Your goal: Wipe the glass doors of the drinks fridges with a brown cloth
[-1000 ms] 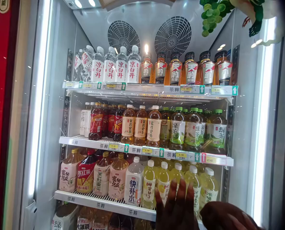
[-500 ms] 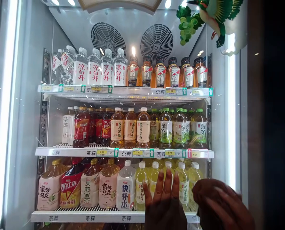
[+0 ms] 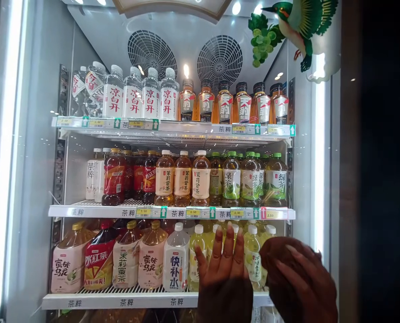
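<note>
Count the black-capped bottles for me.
6, all on the top shelf: the first bottle beside the clear ones, then the second, third, fourth and fifth to its right, and the sixth ending the row. More may be hidden behind.

On the top shelf (image 3: 186,127) you saw 今矿 and 凉白开 on clear bottles (image 3: 113,99), and 天豹 above 能量 on amber bottles (image 3: 224,106). On the middle shelf (image 3: 102,212), cream-labelled bottles (image 3: 201,181) bore 茉莉蜜茶, green-capped bottles (image 3: 277,184) bore 绿茶, and price tags (image 3: 193,212) showed you 2.50. On the third shelf (image 3: 97,302), pink-labelled bottles (image 3: 67,269) carried 蜜桃乌龙 and a white-labelled bottle (image 3: 175,269) 快补水. 茶粹 marked all three edges.
</note>
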`<state>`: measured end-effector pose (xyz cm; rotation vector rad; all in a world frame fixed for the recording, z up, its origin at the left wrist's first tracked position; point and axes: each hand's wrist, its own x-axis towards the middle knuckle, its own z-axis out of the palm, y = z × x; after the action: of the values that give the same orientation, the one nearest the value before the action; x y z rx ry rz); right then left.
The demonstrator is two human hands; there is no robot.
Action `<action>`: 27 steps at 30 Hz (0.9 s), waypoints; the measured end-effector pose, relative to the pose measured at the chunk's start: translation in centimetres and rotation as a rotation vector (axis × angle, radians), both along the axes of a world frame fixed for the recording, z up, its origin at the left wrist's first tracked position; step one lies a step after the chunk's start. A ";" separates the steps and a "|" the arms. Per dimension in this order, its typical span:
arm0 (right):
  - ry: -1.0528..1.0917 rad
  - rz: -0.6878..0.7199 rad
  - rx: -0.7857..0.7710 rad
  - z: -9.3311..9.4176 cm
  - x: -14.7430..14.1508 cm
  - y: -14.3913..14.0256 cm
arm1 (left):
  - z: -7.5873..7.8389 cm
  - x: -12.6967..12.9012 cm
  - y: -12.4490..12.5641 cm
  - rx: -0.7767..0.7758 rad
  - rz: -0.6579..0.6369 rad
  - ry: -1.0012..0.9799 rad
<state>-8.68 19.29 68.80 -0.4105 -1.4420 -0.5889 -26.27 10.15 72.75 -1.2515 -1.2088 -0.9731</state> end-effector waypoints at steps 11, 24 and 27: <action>-0.165 0.054 0.113 3.1 -3.7 -1.6 | 1.4 -1.4 -1.0 -0.020 0.057 0.008; -0.004 0.112 0.103 6.5 -8.5 -4.5 | 1.9 -4.6 -2.5 -0.076 0.037 0.034; -0.083 0.107 0.099 2.7 -7.4 -3.3 | 1.7 -5.9 -3.2 -0.091 0.026 0.054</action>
<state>-16.12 16.01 71.46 -0.2317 -1.4975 -0.5933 -32.19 6.98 74.49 -1.3217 -1.2359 -0.8679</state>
